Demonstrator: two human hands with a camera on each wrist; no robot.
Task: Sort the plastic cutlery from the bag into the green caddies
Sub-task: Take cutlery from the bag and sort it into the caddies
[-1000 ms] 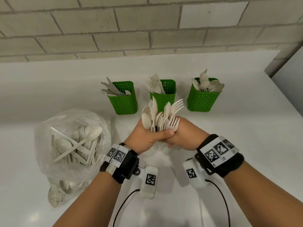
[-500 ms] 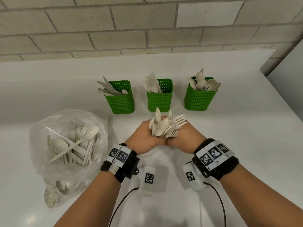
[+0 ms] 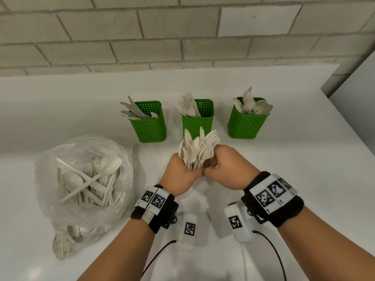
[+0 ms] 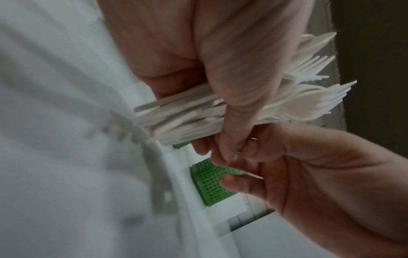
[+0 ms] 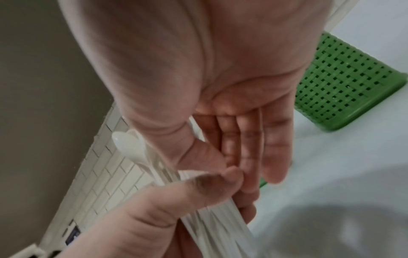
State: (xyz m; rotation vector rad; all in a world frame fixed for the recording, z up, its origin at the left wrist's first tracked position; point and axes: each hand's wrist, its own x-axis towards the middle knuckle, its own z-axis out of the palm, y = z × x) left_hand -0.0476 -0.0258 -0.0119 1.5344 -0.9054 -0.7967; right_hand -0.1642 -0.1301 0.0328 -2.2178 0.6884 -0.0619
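Cutlery bundle (image 3: 197, 154) in 2 hands — near counter edge (image 3: 353, 126) well right.

Matt cream plastic cutlery (image 3: 197, 154). Perforated green plastic caddies (image 3: 149, 126), faintly glossy. Thin, clear, crinkled plastic bag (image 3: 85, 179) at nine o'clock, shiny. Smooth white worktop (image 3: 304, 159), satin sheen. Rough matt brick wall (image 3: 162, 37) at twelve o'clock.

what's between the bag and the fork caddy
In the head view, the knife caddy stands between the bag and the fork caddy; otherwise only bare white counter.
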